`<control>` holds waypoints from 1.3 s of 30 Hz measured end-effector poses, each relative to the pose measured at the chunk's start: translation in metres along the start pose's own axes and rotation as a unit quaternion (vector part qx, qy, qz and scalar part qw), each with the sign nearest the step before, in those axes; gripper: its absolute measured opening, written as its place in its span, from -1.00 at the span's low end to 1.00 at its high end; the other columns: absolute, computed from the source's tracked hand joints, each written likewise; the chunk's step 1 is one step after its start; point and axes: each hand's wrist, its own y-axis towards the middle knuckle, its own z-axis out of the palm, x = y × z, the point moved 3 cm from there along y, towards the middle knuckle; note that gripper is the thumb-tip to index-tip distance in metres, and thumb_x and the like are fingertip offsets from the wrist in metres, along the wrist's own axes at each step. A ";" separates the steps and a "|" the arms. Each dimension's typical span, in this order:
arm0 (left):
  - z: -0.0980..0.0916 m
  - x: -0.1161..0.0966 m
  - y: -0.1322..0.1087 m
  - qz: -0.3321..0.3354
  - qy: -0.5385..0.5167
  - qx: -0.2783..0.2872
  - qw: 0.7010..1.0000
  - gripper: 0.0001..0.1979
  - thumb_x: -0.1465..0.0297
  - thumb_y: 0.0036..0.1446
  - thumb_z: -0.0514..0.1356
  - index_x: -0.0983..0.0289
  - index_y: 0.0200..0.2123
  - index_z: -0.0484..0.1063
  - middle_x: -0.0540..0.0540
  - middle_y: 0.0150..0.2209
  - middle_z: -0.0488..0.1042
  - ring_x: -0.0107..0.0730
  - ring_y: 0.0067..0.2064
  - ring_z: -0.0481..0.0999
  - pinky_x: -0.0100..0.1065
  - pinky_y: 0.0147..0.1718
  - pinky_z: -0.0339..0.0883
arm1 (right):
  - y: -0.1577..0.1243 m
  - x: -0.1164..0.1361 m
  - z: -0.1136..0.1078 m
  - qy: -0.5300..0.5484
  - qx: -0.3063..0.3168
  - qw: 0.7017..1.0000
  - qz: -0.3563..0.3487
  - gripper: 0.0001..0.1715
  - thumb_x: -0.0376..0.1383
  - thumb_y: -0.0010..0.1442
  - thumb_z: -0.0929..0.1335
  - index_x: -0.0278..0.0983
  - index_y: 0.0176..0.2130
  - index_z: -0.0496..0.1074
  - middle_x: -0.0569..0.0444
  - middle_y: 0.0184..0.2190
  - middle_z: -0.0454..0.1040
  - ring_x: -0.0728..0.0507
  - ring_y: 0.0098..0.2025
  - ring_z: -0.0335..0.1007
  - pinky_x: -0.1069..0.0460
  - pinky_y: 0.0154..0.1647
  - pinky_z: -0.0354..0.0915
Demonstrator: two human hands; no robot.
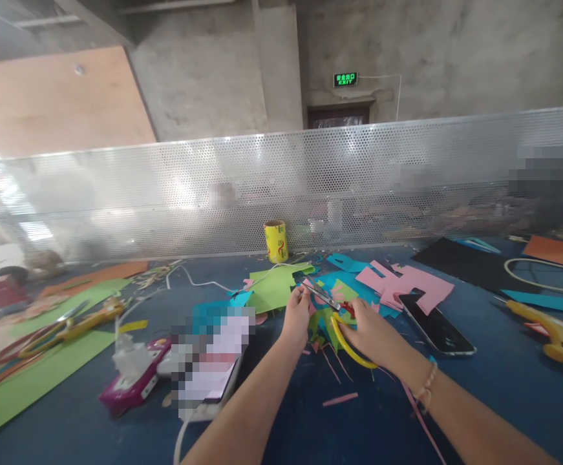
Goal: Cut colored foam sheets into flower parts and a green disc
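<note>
In the head view my right hand [366, 329] is closed around a pair of scissors [332, 302] with a yellow and red handle. The blades point up and left toward my left hand [297, 313]. Pinched in my left fingertips is a small piece of pink paper [306, 284], close to the blade tips; whether the blades touch it I cannot tell. Beneath both hands lie green paper [272, 289], blue paper and small pink cutouts. A larger cut pink sheet [407, 284] rests to the right of the scissors, partly over a black phone [439, 326].
A yellow roll [275, 241] stands against the perforated metal screen [189, 194]. At left are a purple tissue pack [133, 381], a pixelated phone on a stand, more scissors and green sheets. A yellow glue gun [550, 326] and black paper [460, 261] lie at right. White cables cross the table.
</note>
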 end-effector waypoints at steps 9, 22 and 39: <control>0.003 -0.001 0.001 0.018 -0.024 0.017 0.999 -0.68 0.12 -0.12 0.24 0.25 -0.40 0.36 -0.01 -0.43 0.42 -0.51 -0.39 0.39 -0.49 -0.36 0.29 | -0.001 0.002 -0.001 0.012 0.004 1.000 0.011 -0.59 -0.12 0.11 0.27 -0.37 -0.14 0.23 -0.16 -0.19 0.38 -0.21 -0.10 0.35 -0.01 -0.17 0.24; 0.010 -0.003 -0.007 -0.029 -0.087 0.035 0.995 -0.65 0.15 -0.15 0.28 0.23 -0.34 0.35 0.02 -0.36 0.48 -0.42 -0.35 0.47 -0.42 -0.37 0.33 | -0.008 0.016 -0.005 -0.056 -0.008 0.998 0.026 -0.65 -0.11 0.13 0.24 -0.34 -0.20 0.20 -0.17 -0.21 0.36 -0.23 -0.19 0.38 0.00 -0.30 0.24; 0.011 0.000 -0.014 -0.123 -0.149 0.027 0.981 -0.72 0.26 -0.14 0.31 0.22 -0.36 0.34 -0.02 -0.42 0.48 -0.40 -0.39 0.48 -0.36 -0.38 0.35 | -0.008 0.018 -0.003 -0.118 0.005 0.993 0.000 -0.64 -0.15 0.16 0.23 -0.36 -0.13 0.18 -0.16 -0.18 0.35 -0.23 -0.19 0.40 0.02 -0.35 0.23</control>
